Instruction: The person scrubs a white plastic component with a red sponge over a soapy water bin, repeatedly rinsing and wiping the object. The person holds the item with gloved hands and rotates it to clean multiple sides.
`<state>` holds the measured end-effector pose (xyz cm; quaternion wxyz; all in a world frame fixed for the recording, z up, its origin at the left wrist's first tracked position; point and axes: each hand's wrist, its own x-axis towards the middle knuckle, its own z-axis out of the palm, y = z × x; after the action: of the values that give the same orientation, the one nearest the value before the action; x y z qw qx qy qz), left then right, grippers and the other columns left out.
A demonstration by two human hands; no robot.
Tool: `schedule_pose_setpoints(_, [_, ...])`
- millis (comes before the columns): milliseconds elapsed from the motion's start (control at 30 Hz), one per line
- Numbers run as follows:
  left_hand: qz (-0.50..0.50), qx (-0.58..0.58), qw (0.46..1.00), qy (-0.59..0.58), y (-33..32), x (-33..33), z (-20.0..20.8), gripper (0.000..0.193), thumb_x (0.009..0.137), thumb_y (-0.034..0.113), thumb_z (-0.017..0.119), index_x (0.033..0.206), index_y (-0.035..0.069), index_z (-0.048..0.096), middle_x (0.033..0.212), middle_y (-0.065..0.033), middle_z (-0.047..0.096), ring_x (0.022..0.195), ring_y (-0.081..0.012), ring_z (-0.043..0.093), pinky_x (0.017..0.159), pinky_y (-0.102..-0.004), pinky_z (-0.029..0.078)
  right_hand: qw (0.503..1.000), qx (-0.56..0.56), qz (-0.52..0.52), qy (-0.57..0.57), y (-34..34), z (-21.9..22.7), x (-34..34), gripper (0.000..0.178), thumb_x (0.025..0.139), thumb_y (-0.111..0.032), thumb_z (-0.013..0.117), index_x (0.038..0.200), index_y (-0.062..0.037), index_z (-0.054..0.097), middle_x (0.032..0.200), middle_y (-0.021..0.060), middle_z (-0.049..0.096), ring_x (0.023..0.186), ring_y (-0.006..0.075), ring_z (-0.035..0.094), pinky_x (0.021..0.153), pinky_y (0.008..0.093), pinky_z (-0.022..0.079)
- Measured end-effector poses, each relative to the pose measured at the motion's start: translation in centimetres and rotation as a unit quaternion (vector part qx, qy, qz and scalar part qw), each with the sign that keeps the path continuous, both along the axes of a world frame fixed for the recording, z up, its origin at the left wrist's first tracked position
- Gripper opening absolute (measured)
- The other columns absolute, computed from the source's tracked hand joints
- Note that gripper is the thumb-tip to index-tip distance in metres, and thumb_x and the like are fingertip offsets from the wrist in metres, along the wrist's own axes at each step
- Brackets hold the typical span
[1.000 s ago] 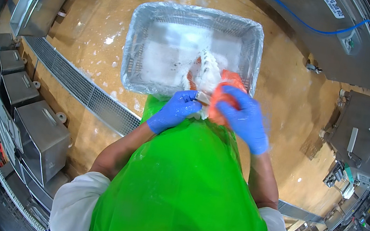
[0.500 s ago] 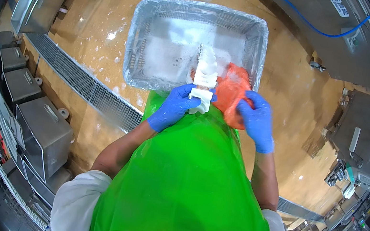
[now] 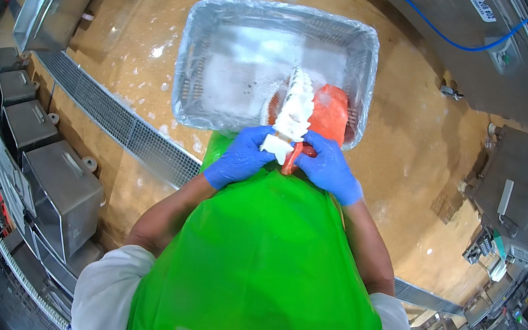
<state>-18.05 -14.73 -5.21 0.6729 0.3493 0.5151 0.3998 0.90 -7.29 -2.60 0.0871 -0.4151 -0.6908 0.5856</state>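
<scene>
Our left hand (image 3: 244, 158) grips the white strip (image 3: 296, 109), our right hand (image 3: 331, 169) the red cloth (image 3: 333, 107); tub (image 3: 188, 56) far, drain (image 3: 120, 125) left, machine (image 3: 525, 172) right.

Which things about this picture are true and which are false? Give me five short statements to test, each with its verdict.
1. The left hand and the right hand are both gloved in blue. True.

2. The apron is red. False: the apron is bright green.

3. The plastic-lined crate stands behind the person. False: the plastic-lined crate is in front of the person.

4. The left hand touches the ridged white strip. True.

5. The orange-red sheet lies to the left of the white strip. False: the orange-red sheet shows mainly to its right.
</scene>
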Motion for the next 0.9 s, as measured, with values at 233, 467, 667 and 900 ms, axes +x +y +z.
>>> schedule_pose_setpoints(233, [0.027, -0.076, 0.980, -0.184, 0.5, 0.0, 0.7, 0.048, 0.083, 0.031, 0.061, 0.114, -0.005, 0.058, 0.098, -0.0090, 0.065, 0.087, -0.0142, 0.061, 0.078, -0.0299, 0.048, 0.989, -0.020, -0.144, 0.034, 0.9, 1.4, 3.0, 0.030, 0.078, -0.017, 0.070, 0.105, -0.0038, 0.065, 0.097, 0.0126, 0.067, 0.088, 0.0224, 0.066, 0.079, 0.0316, 0.051])
schedule_pose_setpoints(467, [-0.112, 0.032, 0.989, 0.091, 0.4, 0.8, 2.1, 0.023, 0.087, 0.017, 0.053, 0.098, -0.002, 0.060, 0.087, -0.0083, 0.062, 0.079, -0.0156, 0.057, 0.073, -0.0315, 0.046, 0.938, 0.251, -0.013, -0.237, 1.6, 3.6, -3.2, 0.028, 0.081, -0.033, 0.067, 0.082, -0.0057, 0.065, 0.077, 0.0111, 0.062, 0.071, 0.0274, 0.062, 0.062, 0.0390, 0.049])
schedule_pose_setpoints(667, [-0.151, 0.047, 0.983, 0.092, 0.5, 0.8, 2.7, 0.021, 0.080, 0.015, 0.051, 0.087, -0.001, 0.061, 0.073, -0.0140, 0.060, 0.067, -0.0205, 0.057, 0.065, -0.0356, 0.046, 0.959, 0.237, -0.008, -0.155, 0.6, 2.2, -1.5, 0.031, 0.083, -0.034, 0.063, 0.074, -0.0047, 0.061, 0.072, 0.0156, 0.059, 0.069, 0.0334, 0.060, 0.060, 0.0423, 0.047])
schedule_pose_setpoints(900, [-0.130, 0.014, 0.987, 0.097, 0.5, 0.7, 3.1, 0.021, 0.081, 0.014, 0.053, 0.091, -0.002, 0.064, 0.078, -0.0110, 0.063, 0.071, -0.0147, 0.058, 0.067, -0.0320, 0.047, 0.949, 0.261, -0.013, -0.176, 0.5, 2.5, -3.0, 0.023, 0.080, -0.024, 0.068, 0.081, -0.0016, 0.062, 0.074, 0.0167, 0.061, 0.069, 0.0347, 0.061, 0.063, 0.0413, 0.048])
